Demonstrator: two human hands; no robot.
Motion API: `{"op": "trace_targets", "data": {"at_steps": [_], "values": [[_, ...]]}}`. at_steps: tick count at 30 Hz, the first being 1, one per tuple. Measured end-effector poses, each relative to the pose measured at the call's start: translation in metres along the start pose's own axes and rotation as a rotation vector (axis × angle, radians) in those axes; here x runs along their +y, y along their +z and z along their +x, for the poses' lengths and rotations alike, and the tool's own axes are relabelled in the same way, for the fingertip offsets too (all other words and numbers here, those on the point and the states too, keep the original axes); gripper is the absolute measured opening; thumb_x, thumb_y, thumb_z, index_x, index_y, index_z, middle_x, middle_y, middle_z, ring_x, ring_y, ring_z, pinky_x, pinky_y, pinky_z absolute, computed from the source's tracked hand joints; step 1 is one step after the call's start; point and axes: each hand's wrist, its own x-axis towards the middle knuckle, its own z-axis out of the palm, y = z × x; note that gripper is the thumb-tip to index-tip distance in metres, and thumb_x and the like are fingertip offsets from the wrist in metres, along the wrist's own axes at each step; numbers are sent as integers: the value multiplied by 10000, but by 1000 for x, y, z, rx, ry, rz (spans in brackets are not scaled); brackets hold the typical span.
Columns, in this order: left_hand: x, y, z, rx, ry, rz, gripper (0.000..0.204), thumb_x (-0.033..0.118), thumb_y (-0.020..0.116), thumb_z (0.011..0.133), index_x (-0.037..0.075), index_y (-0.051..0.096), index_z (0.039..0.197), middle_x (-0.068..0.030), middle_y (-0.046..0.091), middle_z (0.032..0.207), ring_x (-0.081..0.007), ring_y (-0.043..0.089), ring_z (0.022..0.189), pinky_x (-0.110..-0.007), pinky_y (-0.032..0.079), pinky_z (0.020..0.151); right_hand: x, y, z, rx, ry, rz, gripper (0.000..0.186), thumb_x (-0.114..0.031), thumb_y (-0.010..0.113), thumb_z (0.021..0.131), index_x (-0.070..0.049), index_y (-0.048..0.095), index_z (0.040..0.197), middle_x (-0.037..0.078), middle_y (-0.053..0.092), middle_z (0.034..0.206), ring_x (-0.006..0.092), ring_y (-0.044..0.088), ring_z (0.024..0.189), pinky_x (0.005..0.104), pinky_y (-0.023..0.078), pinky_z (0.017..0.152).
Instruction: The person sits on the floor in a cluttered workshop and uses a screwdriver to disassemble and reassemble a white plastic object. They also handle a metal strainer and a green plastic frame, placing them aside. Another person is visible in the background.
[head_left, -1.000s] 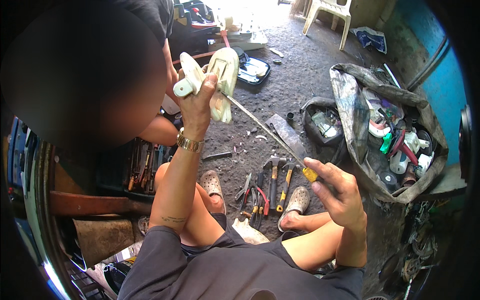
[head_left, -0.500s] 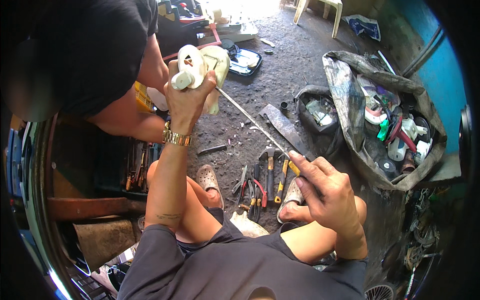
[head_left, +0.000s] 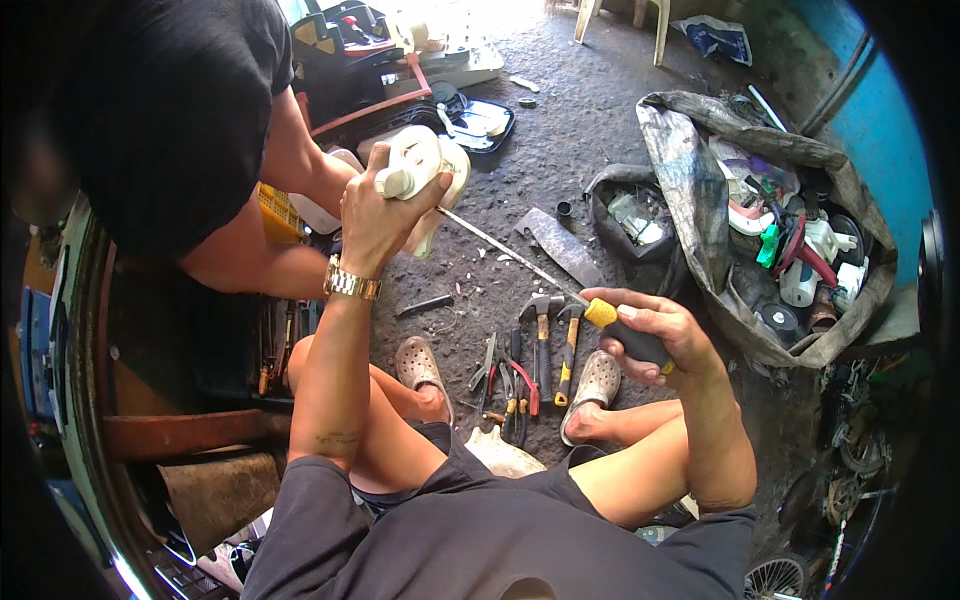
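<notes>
My left hand (head_left: 372,222), with a gold watch on its wrist, grips an off-white plastic housing (head_left: 425,155) with a short round neck. My fingers and thumb wrap its near side, and its exact kind does not show. In my right hand (head_left: 685,335) is a long screwdriver (head_left: 635,340) with a yellow and dark grey handle, held between thumb and fingers. Its thin shaft slants up and left to the housing. The tip is hidden behind the housing and my left hand, so I cannot tell whether it touches.
Hammers (head_left: 543,345), pliers (head_left: 525,385) and other hand tools lie on the dark floor between my feet. A large sack (head_left: 690,190) of plastic scraps stands at the right, beside a small black bag (head_left: 635,225). Another person's arm (head_left: 235,250) reaches in at the left.
My right hand has shifted its hold on the screwdriver, moving right, so the handle now shows. The housing has tilted and moved slightly right in my left hand.
</notes>
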Motion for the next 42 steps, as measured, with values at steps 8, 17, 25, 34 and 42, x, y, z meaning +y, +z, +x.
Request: {"op": "trace_targets", "data": {"at_steps": [8,17,25,34,42], "values": [[-5,-2,-3,-11,-5,-84,638,555,794,799,29,589,1098,-210,746,895,-381,748,818,-456,590,717,43,12,7,256,-88,-401,444,-148,629,987,-113,589,1428,38,614,813,120,511,473,263,425,442],[-5,21,-10,56,-203,-218,551,536,732,884,24,627,1058,-205,736,844,-386,740,847,-450,564,752,18,18,-1,665,-953,-508,312,-217,630,997,-45,642,1257,63,649,1005,140,669,786,281,526,676],[4,34,-17,34,-214,-180,542,554,735,870,31,641,983,-190,739,836,-362,745,829,-444,561,750,-1,1,-6,770,-1144,-918,333,-350,536,1072,-61,620,1216,-12,555,691,39,427,529,209,365,488],[10,32,-19,80,-165,-194,534,539,730,882,23,668,1005,-170,726,908,-380,732,825,-450,559,741,-1,5,-32,653,-862,-904,383,-254,613,1006,-95,565,1351,15,593,873,48,488,622,201,435,540],[15,24,-18,55,-184,-128,478,493,706,911,24,694,1001,-156,690,972,-397,721,868,-476,547,744,4,0,-19,599,-966,-777,379,-234,593,1022,-80,509,1358,48,600,860,67,505,561,212,434,494]]}}
